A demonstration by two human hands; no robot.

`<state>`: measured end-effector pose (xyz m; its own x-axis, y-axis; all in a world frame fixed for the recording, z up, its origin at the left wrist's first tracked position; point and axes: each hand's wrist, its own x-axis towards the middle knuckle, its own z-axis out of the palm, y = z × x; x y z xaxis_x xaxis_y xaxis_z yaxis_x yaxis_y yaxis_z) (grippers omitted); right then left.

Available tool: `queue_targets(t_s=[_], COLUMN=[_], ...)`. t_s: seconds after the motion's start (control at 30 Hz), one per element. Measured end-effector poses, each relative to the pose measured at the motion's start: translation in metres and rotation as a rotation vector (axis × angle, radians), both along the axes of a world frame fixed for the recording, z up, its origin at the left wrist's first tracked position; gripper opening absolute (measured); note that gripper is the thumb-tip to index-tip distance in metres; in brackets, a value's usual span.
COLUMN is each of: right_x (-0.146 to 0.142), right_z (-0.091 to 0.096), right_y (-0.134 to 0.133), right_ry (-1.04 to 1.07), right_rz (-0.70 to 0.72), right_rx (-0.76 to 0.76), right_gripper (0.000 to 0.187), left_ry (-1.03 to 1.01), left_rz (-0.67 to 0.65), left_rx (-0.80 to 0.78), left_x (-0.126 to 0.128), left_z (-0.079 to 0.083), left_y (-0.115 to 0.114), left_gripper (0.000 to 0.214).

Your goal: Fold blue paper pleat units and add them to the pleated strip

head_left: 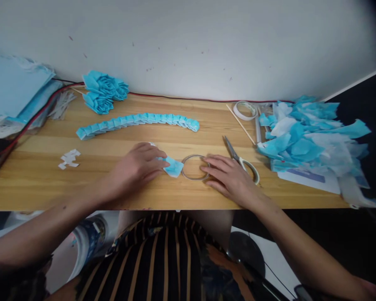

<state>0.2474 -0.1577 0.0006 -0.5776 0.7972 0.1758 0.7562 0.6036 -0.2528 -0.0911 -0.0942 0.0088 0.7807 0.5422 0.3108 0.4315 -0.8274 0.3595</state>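
My left hand (141, 169) is closed with its fingertips on a small light-blue piece of thin fabric (174, 168), whose left part is hidden under the fingers. A bit of white shows above those fingertips. Just right of the blue piece lies a thin grey hoop (184, 172), flat on the table. My right hand (230, 175) rests with fingers apart, the tips at the hoop's right edge. Scissors (233, 149) with white handles lie beside the right hand, blades pointing away. Beyond both hands stretches a curved strip of folded blue pieces (138, 120).
Blue fabric flowers (103, 92) lie at the back left, near a stack of blue sheets (17, 88). White scraps (69, 159) sit on the left. A tape roll (245, 110), a thin stick (241, 124) and a heap of blue and white scraps (307, 138) occupy the right.
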Motion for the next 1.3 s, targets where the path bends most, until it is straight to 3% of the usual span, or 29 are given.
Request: queue_targets(t_s=[0.27,0.47,0.57,0.67,0.73,0.83,0.97,1.13,1.3], right_x=[0.022,0.047,0.045,0.022,0.001,-0.032,-0.06,-0.073,-0.072], right_z=[-0.01,-0.012,-0.003,0.01,0.016,0.023,0.025,0.013,-0.002], right_y=[0.007,0.024,0.03,0.038,0.046,0.064,0.087,0.102,0.097], right_ry=[0.055,-0.016,0.046,0.281,0.511,0.836,1.04,1.067,1.06], right_rz=[-0.195,-0.397,-0.403,-0.396,-0.384,-0.235,-0.18,-0.158,-0.175], right_rx=[0.106,0.156,0.135,0.005,-0.211,-0.513,-0.782,-0.85,-0.688], right_gripper=[0.018,0.021,0.025,0.031,0.036,0.05,0.052,0.055,0.061], left_ry=[0.185,0.09,-0.113,-0.379,-0.501,-0.604,-0.625,-0.7,-0.804], left_rz=[-0.057,-0.082,-0.043,0.087,0.178,0.209,0.184,0.177,0.175], left_rx=[0.099,0.045,-0.122,-0.485,-0.713,-0.902,-1.079,-1.159,-1.051], left_x=[0.02,0.03,0.035,0.041,0.044,0.048,0.049,0.047,0.045], left_z=[-0.016,-0.015,-0.003,0.008,0.011,0.005,-0.006,-0.011,-0.012], left_y=[0.005,0.014,0.018,0.028,0.036,0.047,0.051,0.051,0.053], left_gripper=[0.03,0.024,0.017,0.016,0.02,0.018,0.021,0.025,0.026])
